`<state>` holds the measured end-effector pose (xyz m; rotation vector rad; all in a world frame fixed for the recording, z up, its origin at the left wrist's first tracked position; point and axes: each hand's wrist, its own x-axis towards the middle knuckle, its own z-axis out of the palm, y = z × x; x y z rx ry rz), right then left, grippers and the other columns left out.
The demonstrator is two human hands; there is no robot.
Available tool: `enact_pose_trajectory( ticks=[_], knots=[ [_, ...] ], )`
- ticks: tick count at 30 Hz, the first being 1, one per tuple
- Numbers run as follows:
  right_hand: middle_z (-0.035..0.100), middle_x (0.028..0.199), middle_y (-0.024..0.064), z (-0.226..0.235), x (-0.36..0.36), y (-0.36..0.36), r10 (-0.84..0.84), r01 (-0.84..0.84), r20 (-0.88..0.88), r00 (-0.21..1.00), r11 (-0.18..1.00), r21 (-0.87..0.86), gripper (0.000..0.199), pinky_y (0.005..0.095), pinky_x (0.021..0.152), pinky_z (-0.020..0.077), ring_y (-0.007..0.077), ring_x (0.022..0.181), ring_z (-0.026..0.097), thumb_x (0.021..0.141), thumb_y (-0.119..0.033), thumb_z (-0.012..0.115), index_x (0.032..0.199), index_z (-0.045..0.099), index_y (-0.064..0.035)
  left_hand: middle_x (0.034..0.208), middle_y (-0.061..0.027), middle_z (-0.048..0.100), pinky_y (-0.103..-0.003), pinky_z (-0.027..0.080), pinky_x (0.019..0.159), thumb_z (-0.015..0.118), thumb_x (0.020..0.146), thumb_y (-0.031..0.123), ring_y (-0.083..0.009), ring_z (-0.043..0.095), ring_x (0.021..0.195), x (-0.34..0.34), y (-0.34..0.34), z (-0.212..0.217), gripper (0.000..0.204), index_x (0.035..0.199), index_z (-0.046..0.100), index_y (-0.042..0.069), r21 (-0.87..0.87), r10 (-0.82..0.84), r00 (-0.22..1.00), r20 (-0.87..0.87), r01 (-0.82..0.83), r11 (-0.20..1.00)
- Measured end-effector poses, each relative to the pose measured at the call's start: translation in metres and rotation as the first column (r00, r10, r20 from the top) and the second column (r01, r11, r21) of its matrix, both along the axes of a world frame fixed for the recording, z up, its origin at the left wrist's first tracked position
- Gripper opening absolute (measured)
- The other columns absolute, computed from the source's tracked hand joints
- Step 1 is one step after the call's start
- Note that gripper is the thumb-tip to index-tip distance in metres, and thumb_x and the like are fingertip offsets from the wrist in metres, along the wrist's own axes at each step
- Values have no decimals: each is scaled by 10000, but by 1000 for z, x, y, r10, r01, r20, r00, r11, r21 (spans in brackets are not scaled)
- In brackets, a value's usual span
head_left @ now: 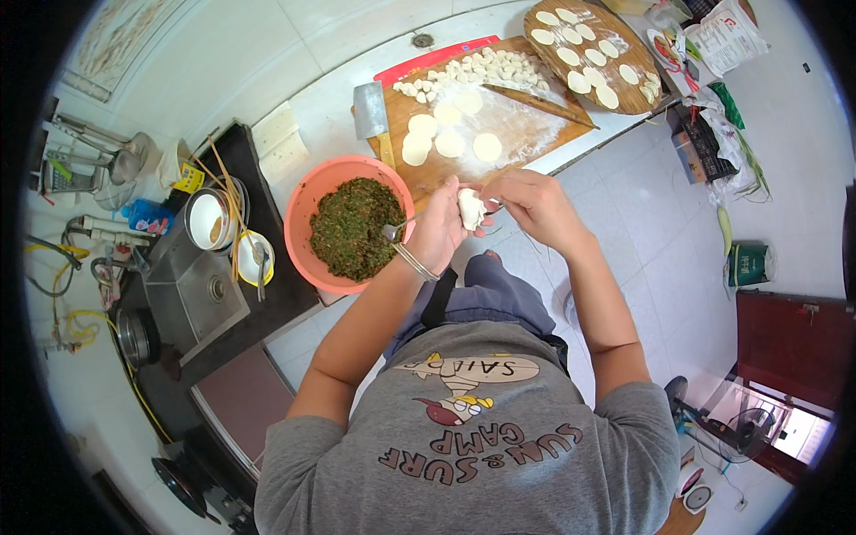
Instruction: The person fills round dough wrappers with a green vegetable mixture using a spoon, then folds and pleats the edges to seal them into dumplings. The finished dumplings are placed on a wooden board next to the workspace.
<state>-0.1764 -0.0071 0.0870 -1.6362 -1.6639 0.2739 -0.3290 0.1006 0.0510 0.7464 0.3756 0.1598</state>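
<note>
My left hand (pixel 439 227) and my right hand (pixel 528 200) meet in front of me around a white dumpling (pixel 470 209), pinching its dough between the fingers. A metal spoon (pixel 399 230) also sticks out of my left hand toward the orange-pink bowl (pixel 308 201) of dark green chopped filling (pixel 354 227). Just beyond my hands lies a wooden board (pixel 526 125) with round dough wrappers (pixel 450 141), small dough pieces (pixel 481 67), a rolling pin (pixel 539 104) and a cleaver (pixel 371 111).
A round wooden tray (pixel 624 94) with finished dumplings sits at the far right of the counter. To the left are a dark sink counter (pixel 267 285), a steel sink (pixel 192 294), bowls with chopsticks (pixel 223 218) and hanging utensils. Bags and boxes (pixel 713 134) stand on the tiled floor at right.
</note>
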Motion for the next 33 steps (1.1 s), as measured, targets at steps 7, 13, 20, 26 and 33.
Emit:
enact_pose_trajectory(
  ticks=[7,13,20,26,33],
  knots=[
    [614,792,73,3,-4,-1,57,-58,-27,998,998,-36,117,345,645,504,252,734,613,746,-36,642,857,660,-67,1054,-95,573,-307,451,753,270,970,495,-186,576,925,2,-6,4,540,1159,477,34,-25,-26,1000,3,26,999],
    [597,764,86,2,-8,-1,53,-53,28,998,999,-7,65,360,626,491,266,705,602,730,-37,636,793,626,-46,1051,-84,575,-307,458,773,275,972,495,-174,570,939,2,-6,-1,532,1156,487,44,3,-61,996,-59,61,998],
    [565,669,135,-1,-25,1,-220,199,-82,972,957,-210,108,395,590,481,327,646,591,706,-45,595,791,529,-35,1074,-47,576,-309,464,797,269,975,497,-134,541,1006,7,-14,3,510,1178,490,85,121,-64,991,-117,79,989],
    [582,692,129,1,-20,-3,-171,152,-96,981,972,-178,145,394,589,488,321,648,602,719,-45,621,850,558,-40,1031,-60,592,-293,470,716,234,973,512,-146,570,832,3,-9,-2,556,1186,487,65,139,-79,979,-188,106,985],
    [602,777,68,10,-1,-4,44,-44,48,998,999,-18,85,365,641,494,266,740,605,755,-3,597,822,636,-36,961,-107,609,-280,471,676,207,970,533,-146,567,772,1,-1,3,616,1149,510,28,50,-175,978,-112,181,982]
  ],
)
